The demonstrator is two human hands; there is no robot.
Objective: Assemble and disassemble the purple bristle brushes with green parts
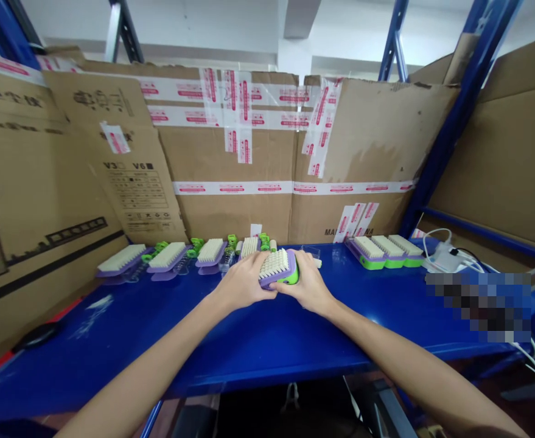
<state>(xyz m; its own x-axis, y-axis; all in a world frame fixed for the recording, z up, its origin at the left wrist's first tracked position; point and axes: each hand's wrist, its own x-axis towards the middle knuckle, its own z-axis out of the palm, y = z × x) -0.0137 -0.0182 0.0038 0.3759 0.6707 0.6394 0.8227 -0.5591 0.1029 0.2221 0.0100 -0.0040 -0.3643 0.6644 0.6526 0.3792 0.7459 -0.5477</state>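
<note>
A scrub brush (275, 265) with cream bristles, a purple rim and a green body is held above the table between both hands, bristles facing up. My left hand (245, 281) grips its left end, thumb and fingers closed around the edge. On the other end, my right hand (307, 283) is wrapped round the green side. Just behind the hands lies a bristle piece (250, 246) with green parts (264, 241) beside it, partly covered by my fingers. The brush's underside is hidden.
Purple-rimmed bristle pieces (169, 255) stand in a row at the back left, with green parts (196, 246) between them. Three green-bodied brushes (388, 250) sit together at the back right. White cables and a box (445, 258) lie right of them. Cardboard walls (230, 158) enclose the blue table (267, 353).
</note>
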